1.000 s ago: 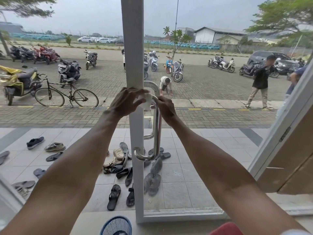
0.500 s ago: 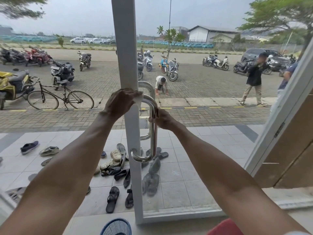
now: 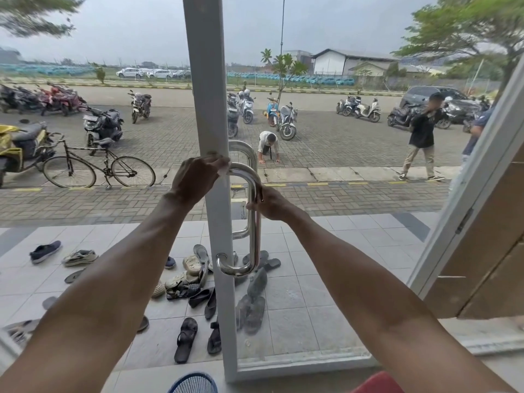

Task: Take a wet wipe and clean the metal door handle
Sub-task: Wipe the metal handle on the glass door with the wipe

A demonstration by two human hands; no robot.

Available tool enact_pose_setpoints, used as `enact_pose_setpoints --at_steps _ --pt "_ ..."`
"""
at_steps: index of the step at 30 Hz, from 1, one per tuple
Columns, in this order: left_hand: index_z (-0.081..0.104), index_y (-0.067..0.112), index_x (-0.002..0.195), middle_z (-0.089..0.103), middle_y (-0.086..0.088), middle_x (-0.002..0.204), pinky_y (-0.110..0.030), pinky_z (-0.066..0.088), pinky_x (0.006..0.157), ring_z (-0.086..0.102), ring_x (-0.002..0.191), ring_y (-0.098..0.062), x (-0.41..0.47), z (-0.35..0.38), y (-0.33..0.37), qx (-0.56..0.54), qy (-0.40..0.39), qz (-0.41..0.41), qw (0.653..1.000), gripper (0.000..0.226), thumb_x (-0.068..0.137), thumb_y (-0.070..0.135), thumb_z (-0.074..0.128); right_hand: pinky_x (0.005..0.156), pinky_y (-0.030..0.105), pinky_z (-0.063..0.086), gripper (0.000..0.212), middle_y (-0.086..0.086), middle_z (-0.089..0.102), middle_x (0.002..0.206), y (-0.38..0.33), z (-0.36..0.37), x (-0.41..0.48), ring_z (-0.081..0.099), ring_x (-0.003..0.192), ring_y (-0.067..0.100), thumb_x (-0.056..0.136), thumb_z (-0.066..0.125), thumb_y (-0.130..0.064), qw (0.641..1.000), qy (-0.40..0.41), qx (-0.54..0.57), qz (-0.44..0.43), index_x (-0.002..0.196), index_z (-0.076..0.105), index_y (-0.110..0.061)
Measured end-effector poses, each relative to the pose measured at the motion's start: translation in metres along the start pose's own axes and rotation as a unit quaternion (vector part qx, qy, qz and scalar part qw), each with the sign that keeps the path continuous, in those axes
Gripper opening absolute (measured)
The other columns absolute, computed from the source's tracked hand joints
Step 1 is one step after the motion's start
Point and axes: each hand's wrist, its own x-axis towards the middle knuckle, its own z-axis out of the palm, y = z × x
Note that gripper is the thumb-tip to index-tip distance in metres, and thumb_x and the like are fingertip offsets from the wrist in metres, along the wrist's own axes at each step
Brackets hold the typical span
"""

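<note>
1. The left hand [image 3: 198, 177] curls its fingers around the white door frame [image 3: 208, 80], steadying it beside the handle's top bend.
2. The metal door handle [image 3: 253, 222] stands upright on the frame.
3. The right hand [image 3: 269, 202] closes around its upper bar; no wipe shows, so I cannot tell whether it holds one.
4. Wiping seems underway; next calls for sliding downward.

Pale tiled floor [image 3: 326, 285] out past the white door frame [image 3: 211, 109]; sandals and shoes [image 3: 195, 279] heaped at the frame's foot, dark sneaker [image 3: 45, 251] well left of it.
</note>
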Motion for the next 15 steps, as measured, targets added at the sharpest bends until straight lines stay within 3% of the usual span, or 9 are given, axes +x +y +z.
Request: enact_pose_setpoints --at_steps 2,4,8,11,13,15 --pt "0.068 0.019 0.12 0.072 0.001 0.118 -0.042 0.06 0.068 0.074 0.089 -0.032 -0.002 0.001 0.003 0.008 0.02 -0.012 1.0 0.03 0.09 0.014 0.067 0.088 0.04 0.05 0.028 0.013 0.067 0.102 0.0 0.0 -0.001 0.062 0.098 0.027 0.089 0.072 -0.02 1.0 -0.001 0.004 0.001 0.109 0.061 -0.005" --pt "0.068 0.019 0.116 0.074 -0.007 0.109 -0.043 0.057 0.065 0.072 0.081 -0.04 0.001 0.004 0.009 0.013 0.023 -0.075 0.997 0.024 0.093 0.015 0.063 0.085 0.038 0.048 0.024 0.01 0.066 0.099 -0.001 -0.001 -0.002 0.061 0.095 0.025 0.089 0.072 -0.02 1.0 0.002 0.002 -0.001 0.105 0.06 -0.006" --pt "0.06 0.019 0.089 0.072 -0.013 0.079 -0.032 0.038 0.056 0.069 0.073 -0.038 0.009 0.013 0.018 -0.008 0.004 -0.226 0.974 0.009 0.091 0.012 0.055 0.077 0.033 0.043 0.022 -0.002 0.055 0.082 -0.001 -0.001 -0.003 0.055 0.085 0.02 0.089 0.071 -0.02 1.0 0.006 -0.004 -0.005 0.083 0.05 -0.02" --pt "0.056 0.017 0.076 0.073 -0.011 0.075 -0.035 0.047 0.063 0.07 0.073 -0.035 0.013 0.02 0.023 -0.076 0.043 -0.279 0.956 0.013 0.085 0.008 0.062 0.074 0.032 0.04 0.025 -0.004 0.053 0.077 -0.001 -0.001 -0.002 0.054 0.082 0.018 0.089 0.072 -0.02 1.0 0.001 -0.006 -0.003 0.08 0.049 -0.022" --pt "0.054 0.018 0.065 0.074 -0.009 0.078 -0.032 0.05 0.071 0.071 0.078 -0.031 0.015 0.021 0.025 -0.14 0.089 -0.334 0.928 0.021 0.082 0.009 0.061 0.077 0.034 0.044 0.019 -0.003 0.055 0.08 0.001 -0.001 0.0 0.056 0.084 0.019 0.089 0.072 -0.021 1.0 -0.007 -0.006 -0.004 0.086 0.053 -0.018" --pt "0.07 0.012 0.07 0.074 -0.012 0.078 -0.029 0.051 0.074 0.071 0.081 -0.029 0.02 0.022 0.025 -0.2 0.107 -0.441 0.868 0.021 0.085 0.02 0.058 0.079 0.034 0.045 0.018 -0.002 0.056 0.083 0.001 -0.002 0.0 0.056 0.086 0.019 0.09 0.071 -0.022 1.0 -0.01 -0.004 -0.003 0.089 0.054 -0.016"
